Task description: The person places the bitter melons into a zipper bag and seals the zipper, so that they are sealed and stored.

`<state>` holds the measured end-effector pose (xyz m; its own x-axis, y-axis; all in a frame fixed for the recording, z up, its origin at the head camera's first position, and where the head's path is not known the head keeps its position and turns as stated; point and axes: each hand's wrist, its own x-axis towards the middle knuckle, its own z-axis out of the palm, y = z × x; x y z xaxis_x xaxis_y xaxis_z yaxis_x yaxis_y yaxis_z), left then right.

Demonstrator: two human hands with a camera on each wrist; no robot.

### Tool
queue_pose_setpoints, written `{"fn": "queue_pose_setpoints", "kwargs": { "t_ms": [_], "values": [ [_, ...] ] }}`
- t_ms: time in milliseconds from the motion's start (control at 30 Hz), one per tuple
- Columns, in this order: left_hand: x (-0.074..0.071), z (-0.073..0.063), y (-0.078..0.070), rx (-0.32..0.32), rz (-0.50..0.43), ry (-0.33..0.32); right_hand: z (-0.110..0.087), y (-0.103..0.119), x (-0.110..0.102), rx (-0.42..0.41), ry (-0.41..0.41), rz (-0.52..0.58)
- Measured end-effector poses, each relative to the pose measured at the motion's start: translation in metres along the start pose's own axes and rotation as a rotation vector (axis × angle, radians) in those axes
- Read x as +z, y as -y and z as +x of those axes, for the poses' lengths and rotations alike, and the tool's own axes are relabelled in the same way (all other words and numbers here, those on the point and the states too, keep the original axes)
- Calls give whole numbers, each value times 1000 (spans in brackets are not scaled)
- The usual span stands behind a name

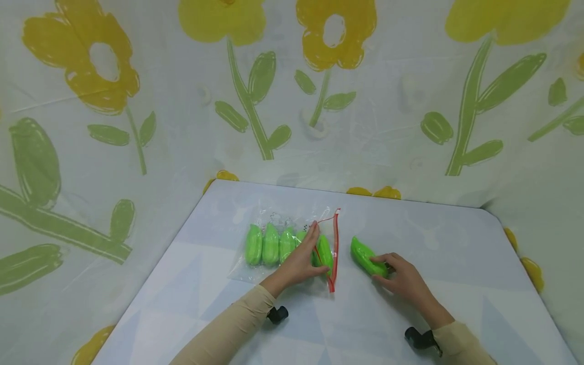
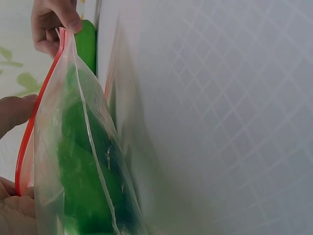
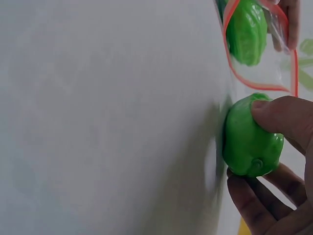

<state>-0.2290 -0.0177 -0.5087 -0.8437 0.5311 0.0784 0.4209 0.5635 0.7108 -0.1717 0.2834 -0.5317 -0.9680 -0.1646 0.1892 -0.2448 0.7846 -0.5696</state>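
A clear zip-lock bag with a red zip edge lies on the table. Several glossy green toy gourds, ridged and elongated, lie side by side inside it. My left hand reaches over the bag and holds its mouth apart, thumb and fingers at the red edge in the left wrist view. One gourd lies just inside the opening. To the right of the bag, my right hand grips another green toy gourd by one end, thumb on top and fingers beneath; its pointed end faces away.
The pale table has a triangle pattern. Behind it hangs a white cloth printed with yellow flowers and green leaves. Black wrist mounts sit on both wrists near the table surface.
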Motion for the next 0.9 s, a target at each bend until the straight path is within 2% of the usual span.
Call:
{"fn": "queue_pose_setpoints", "kwargs": {
  "t_ms": [200,900],
  "values": [
    [1,0,2,9,7,-1,-6,6,4,-13,0,64],
    [1,1,4,23,4,-3,-6,5,3,18,10,126]
  ]
}}
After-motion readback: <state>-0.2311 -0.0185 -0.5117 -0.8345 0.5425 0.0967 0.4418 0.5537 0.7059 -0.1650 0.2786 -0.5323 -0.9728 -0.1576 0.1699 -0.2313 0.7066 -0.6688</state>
